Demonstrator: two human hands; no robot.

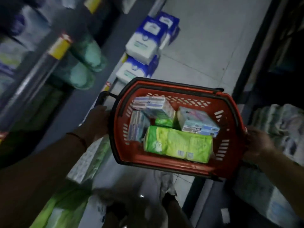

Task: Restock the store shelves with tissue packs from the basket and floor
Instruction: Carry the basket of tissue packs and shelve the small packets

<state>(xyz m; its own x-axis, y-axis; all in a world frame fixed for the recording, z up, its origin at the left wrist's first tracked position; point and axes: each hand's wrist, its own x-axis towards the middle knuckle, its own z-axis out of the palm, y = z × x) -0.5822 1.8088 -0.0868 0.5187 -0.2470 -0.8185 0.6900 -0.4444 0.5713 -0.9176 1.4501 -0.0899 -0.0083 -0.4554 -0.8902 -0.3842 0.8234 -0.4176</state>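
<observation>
basket (230, 129) – between hands | tissue packs (177, 145) inside | shelves (41, 63) left

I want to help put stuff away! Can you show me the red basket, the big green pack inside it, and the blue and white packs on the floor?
red basket (230, 112): head view, right side wall.
big green pack (178, 143): head view, top face.
blue and white packs (144, 41): head view, front of the nearer upper pack.
</observation>
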